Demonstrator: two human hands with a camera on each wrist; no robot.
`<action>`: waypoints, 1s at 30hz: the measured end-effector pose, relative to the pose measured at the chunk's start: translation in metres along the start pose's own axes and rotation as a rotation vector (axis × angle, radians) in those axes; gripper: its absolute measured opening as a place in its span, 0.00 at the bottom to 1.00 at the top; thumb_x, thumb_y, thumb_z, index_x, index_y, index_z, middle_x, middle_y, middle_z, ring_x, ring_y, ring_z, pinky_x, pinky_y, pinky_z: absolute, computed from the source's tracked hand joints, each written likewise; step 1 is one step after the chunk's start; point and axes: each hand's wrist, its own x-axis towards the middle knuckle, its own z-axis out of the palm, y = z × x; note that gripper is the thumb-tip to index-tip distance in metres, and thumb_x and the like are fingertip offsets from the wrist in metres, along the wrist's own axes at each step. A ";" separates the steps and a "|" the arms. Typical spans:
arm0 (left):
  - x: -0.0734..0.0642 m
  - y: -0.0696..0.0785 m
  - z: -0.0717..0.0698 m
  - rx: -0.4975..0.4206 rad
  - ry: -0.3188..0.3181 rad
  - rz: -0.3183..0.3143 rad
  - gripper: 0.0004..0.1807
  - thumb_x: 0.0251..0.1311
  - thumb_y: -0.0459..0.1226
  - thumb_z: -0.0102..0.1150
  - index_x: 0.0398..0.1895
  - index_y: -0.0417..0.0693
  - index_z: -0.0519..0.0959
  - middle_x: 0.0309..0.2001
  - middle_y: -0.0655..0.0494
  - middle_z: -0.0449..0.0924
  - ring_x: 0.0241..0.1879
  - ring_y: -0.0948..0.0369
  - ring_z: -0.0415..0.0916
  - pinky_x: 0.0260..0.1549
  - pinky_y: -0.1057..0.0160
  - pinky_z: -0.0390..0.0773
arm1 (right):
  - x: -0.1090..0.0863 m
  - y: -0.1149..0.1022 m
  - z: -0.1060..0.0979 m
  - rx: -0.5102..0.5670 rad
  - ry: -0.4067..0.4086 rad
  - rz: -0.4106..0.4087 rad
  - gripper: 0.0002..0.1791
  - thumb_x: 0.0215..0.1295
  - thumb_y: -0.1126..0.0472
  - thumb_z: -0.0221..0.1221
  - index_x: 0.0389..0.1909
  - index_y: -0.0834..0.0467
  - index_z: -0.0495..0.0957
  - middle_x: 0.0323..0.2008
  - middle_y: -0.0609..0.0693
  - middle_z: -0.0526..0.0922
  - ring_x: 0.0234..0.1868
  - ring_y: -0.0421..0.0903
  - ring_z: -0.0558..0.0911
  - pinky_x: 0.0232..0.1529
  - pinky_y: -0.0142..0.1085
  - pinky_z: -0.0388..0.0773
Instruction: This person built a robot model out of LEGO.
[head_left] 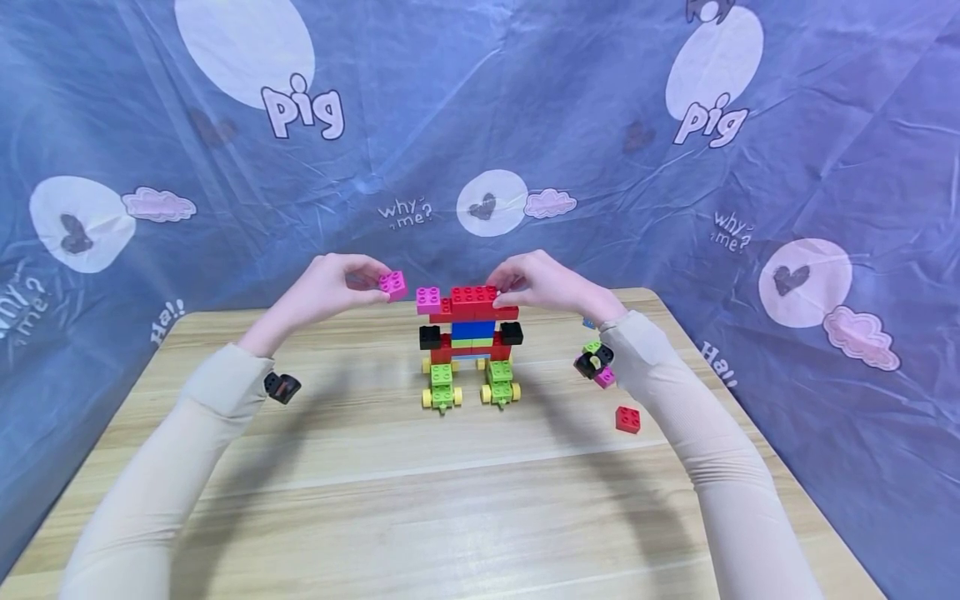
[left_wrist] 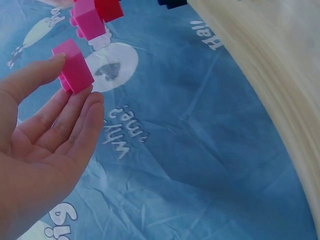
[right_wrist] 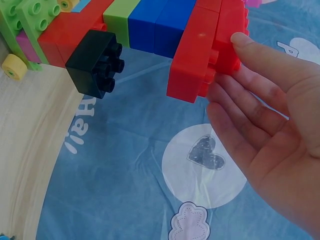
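A pink toy brick (head_left: 393, 285) is pinched between the thumb and fingers of my left hand (head_left: 337, 287), raised to the left of a built brick figure. My right hand (head_left: 536, 281) grips the right end of the long red brick (head_left: 474, 296) at the figure's top, as the right wrist view shows, thumb on one side and fingers on the other. Another pink brick (head_left: 428, 300) sits at the top left of the figure. Below are blue bricks (head_left: 473, 331), black bricks (head_left: 512, 333) at both sides, and green wheeled bases (head_left: 441, 386) with yellow wheels (head_left: 427, 398).
A loose black piece (head_left: 282, 387) lies left on the wooden table (head_left: 420, 517). On the right are a small pile with a black piece (head_left: 595, 362), a red brick (head_left: 627, 419) and a blue piece (head_left: 588, 322). A printed blue cloth (head_left: 420, 108) hangs behind.
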 end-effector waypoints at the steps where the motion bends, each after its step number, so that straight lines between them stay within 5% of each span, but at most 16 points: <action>1: 0.001 0.002 0.000 0.001 -0.004 0.001 0.20 0.57 0.40 0.70 0.52 0.46 0.83 0.44 0.48 0.88 0.45 0.55 0.85 0.49 0.54 0.82 | 0.000 0.000 0.000 0.000 0.000 -0.001 0.17 0.61 0.60 0.68 0.49 0.62 0.83 0.45 0.56 0.87 0.43 0.48 0.86 0.52 0.43 0.84; 15: 0.007 0.012 0.008 -0.033 -0.059 0.029 0.18 0.58 0.41 0.70 0.51 0.46 0.83 0.44 0.48 0.88 0.44 0.55 0.84 0.45 0.59 0.82 | 0.000 0.000 -0.001 -0.005 -0.004 -0.013 0.17 0.61 0.60 0.68 0.49 0.63 0.83 0.45 0.56 0.87 0.43 0.49 0.86 0.52 0.44 0.84; 30: 0.009 0.014 0.011 -0.051 -0.095 0.035 0.19 0.59 0.39 0.69 0.52 0.45 0.83 0.47 0.47 0.87 0.47 0.52 0.85 0.51 0.51 0.84 | 0.000 0.000 -0.001 -0.012 -0.007 -0.017 0.17 0.61 0.60 0.68 0.49 0.62 0.83 0.45 0.56 0.87 0.43 0.49 0.86 0.52 0.45 0.84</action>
